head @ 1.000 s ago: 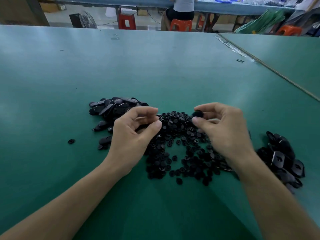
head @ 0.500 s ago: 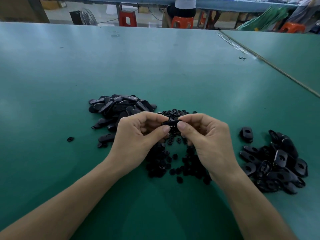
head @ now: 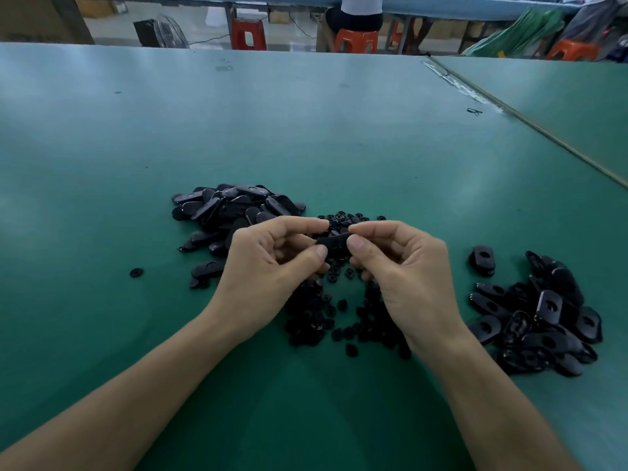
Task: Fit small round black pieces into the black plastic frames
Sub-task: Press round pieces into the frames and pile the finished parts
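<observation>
My left hand and my right hand meet above the middle of the green table, both pinching one black plastic frame between thumbs and forefingers. Whether a round piece sits in it is hidden by my fingers. Under my hands lies a scatter of small round black pieces. A heap of black frames lies behind my left hand. Another heap of black frames lies to the right of my right hand.
One stray round piece lies left of the piles. A single frame sits apart from the right heap. A seam joins a second green table at the right. Red and orange stools and a seated person stand beyond the far edge.
One second ago my hands were apart, the right one pinching a round piece. They came together over the pile and now both hold one frame, barely moving in the last half second.
</observation>
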{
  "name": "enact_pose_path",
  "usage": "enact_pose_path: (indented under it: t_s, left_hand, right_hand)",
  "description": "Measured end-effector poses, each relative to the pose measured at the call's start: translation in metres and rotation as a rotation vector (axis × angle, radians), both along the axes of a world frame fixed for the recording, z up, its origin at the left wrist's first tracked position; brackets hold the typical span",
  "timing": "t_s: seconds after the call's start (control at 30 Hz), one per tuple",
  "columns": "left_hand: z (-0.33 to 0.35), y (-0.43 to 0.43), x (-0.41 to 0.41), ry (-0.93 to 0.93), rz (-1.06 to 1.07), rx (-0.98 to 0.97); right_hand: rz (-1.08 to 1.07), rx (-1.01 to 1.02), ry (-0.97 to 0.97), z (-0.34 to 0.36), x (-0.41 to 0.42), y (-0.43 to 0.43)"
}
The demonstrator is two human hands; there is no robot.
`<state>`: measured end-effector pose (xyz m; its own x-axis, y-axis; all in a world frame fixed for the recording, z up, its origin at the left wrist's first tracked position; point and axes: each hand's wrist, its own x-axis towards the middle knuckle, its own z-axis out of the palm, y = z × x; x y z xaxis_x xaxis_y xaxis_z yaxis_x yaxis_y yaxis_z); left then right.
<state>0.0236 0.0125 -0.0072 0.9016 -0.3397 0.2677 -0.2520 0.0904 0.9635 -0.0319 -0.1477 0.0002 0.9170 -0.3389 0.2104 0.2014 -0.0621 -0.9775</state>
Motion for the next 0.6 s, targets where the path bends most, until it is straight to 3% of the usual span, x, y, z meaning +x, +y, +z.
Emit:
enact_pose_path:
  t_s: [0.23, 0.4, 0.5, 0.6]
  left_hand:
    - [0.0018, -0.0010, -0.0027, -0.129, 0.004, 0.065]
    - [0.0005, -0.0004, 0.0022, -0.036, 0.060, -0.027]
    - [-0.0021, 0.0009, 0.0053, -0.029, 0.088, -0.012]
    - [-0.0023, 0.0013, 0.0056, -0.035, 0.094, -0.036]
  right_hand:
    - [0.045, -0.196, -0.138, 0.0051, -0.0016, 0.0058]
    - [-0.203, -0.765, 0.015, 0.0013, -0.0038, -0.0033]
    - [-0.108, -0.965, 0.120, 0.0004, -0.0051, -0.0011]
    - [-0.024, -1.043, 0.192, 0.0035, -0.0070, 0.0034]
